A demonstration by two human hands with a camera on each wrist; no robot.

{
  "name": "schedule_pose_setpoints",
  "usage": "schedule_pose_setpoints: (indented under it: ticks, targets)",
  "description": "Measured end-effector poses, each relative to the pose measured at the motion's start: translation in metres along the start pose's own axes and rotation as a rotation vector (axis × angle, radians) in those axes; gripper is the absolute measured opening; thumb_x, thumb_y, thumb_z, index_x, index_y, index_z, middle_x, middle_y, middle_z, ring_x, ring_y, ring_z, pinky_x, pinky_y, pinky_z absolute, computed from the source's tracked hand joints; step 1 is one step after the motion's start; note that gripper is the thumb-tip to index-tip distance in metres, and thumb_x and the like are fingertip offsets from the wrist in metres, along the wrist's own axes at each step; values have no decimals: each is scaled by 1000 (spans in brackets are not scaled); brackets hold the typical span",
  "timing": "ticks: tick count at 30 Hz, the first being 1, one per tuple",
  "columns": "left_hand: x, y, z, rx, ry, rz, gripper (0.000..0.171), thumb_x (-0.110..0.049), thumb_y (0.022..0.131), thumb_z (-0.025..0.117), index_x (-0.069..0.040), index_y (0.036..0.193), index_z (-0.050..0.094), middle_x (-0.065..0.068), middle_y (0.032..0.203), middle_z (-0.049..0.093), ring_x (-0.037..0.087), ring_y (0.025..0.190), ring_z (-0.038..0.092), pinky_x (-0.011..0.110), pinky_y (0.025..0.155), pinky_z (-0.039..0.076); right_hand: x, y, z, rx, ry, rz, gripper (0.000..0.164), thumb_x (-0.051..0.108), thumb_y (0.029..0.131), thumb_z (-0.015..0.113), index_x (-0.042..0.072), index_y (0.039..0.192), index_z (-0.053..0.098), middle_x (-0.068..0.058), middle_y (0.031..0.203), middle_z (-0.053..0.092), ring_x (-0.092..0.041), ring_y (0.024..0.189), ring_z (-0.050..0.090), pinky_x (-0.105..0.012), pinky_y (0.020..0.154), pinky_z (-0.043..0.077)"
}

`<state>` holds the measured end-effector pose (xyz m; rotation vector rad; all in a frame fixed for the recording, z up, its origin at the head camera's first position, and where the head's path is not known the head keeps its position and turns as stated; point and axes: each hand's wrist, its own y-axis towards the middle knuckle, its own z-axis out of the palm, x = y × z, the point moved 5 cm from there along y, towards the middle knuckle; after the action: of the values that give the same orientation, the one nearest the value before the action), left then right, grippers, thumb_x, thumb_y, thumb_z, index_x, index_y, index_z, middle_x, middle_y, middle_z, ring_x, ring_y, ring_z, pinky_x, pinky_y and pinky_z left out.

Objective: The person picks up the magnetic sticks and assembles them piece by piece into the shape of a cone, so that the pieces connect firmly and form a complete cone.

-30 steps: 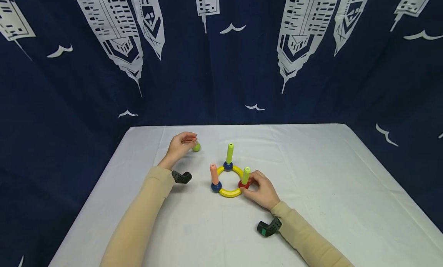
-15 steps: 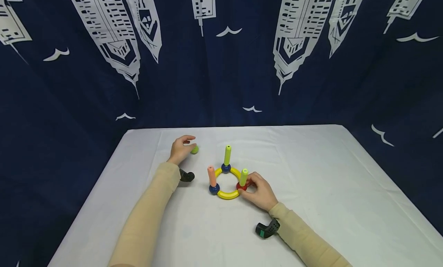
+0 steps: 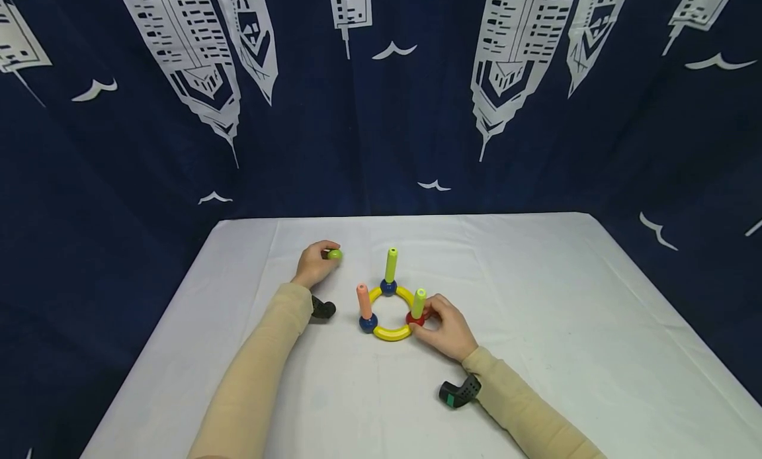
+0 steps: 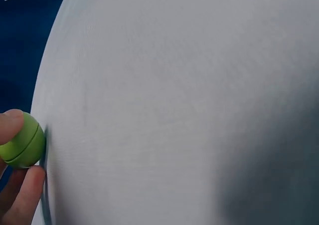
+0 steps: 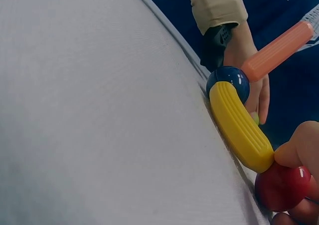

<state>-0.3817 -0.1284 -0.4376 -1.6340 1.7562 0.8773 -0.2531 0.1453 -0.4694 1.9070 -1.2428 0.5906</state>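
Observation:
My left hand pinches a glossy green ball between thumb and fingers at the far left of the table; a thin groove runs round the ball. With thumb and fingertips my right hand grips a red ball, one corner of a ring of toy building pieces. Curved yellow rods join that ball to two dark blue balls. An orange rod stands up from the left blue ball, a green rod from the back one, and a shorter light green rod from the red ball.
A white cloth covers the table, its far edge meeting a navy curtain printed with white buildings and birds. Both forearms wear beige sleeves, and each wrist carries a black camera.
My left hand's fingers have closed round the green ball, which they only hovered over or touched before. The right hand keeps its grip on the red ball. The head view shifted slightly.

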Motion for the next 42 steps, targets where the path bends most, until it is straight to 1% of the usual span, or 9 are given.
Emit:
schedule_pose_setpoints:
  ticks: [4, 7, 12, 16, 20, 25, 29, 33, 42]
  targets:
    - [-8, -1, 1, 19, -21, 51, 33, -10, 84, 67, -6, 116, 64, 11, 116, 60, 26, 102, 55, 38, 87, 44, 1, 0, 0, 6, -3, 11, 25, 17, 74, 78, 13, 94, 63, 8, 88, 54, -11, 81, 55, -29, 77, 49]
    - [-21, -2, 1, 32, -42, 87, 34, -12, 85, 68, -6, 118, 63, 8, 119, 59, 26, 106, 54, 37, 87, 45, 2, 0, -1, 8, -1, 15, 25, 17, 75, 78, 13, 94, 63, 8, 88, 54, -11, 82, 55, -30, 77, 49]
    - [-50, -5, -1, 49, -102, 145, 35, -15, 85, 70, -9, 118, 63, 6, 118, 60, 24, 108, 54, 36, 83, 48, 2, 0, -1, 6, -1, 10, 25, 18, 75, 78, 13, 94, 63, 8, 88, 54, -11, 81, 54, -30, 77, 49]
    - [-75, -8, -1, 63, -143, 224, 32, -16, 84, 72, -12, 115, 65, 4, 112, 62, 22, 104, 56, 34, 80, 50, 2, 0, -1, -1, 1, 1, 25, 19, 75, 78, 14, 94, 63, 8, 88, 54, -11, 81, 55, -30, 76, 49]
    - [-99, -15, 1, 89, -165, 303, 30, -17, 84, 72, -13, 114, 65, 2, 112, 62, 19, 103, 56, 30, 82, 50, 2, 0, -1, -2, 6, -3, 24, 18, 75, 78, 14, 93, 63, 8, 88, 54, -10, 81, 54, -29, 76, 49]
    - [-122, -26, 3, 126, -185, 406, 31, -16, 86, 70, -10, 115, 63, 3, 114, 61, 17, 103, 55, 26, 83, 50, 1, 0, 0, 2, 8, -1, 25, 18, 75, 78, 14, 94, 63, 8, 88, 54, -11, 81, 55, -30, 77, 49]
    - [-133, -33, 3, 153, -208, 460, 31, -16, 86, 70, -9, 116, 63, 3, 113, 61, 17, 102, 56, 25, 83, 50, 1, 0, 0, 2, 6, -2, 25, 18, 75, 78, 14, 94, 63, 8, 88, 54, -11, 81, 55, -30, 77, 49]
    - [-139, -36, 4, 176, -232, 493, 31, -15, 86, 70, -8, 115, 63, 4, 112, 62, 17, 100, 57, 25, 83, 50, 2, 0, 0, -1, 6, -7, 24, 18, 75, 78, 14, 93, 63, 8, 88, 54, -11, 81, 55, -30, 76, 49]
    - [-138, -37, 9, 216, -248, 470, 31, -12, 85, 70, -8, 115, 64, 4, 112, 62, 17, 101, 58, 25, 83, 50, 0, 0, 1, -2, 6, -5, 24, 18, 75, 78, 14, 94, 63, 9, 87, 54, -10, 81, 54, -29, 76, 49]
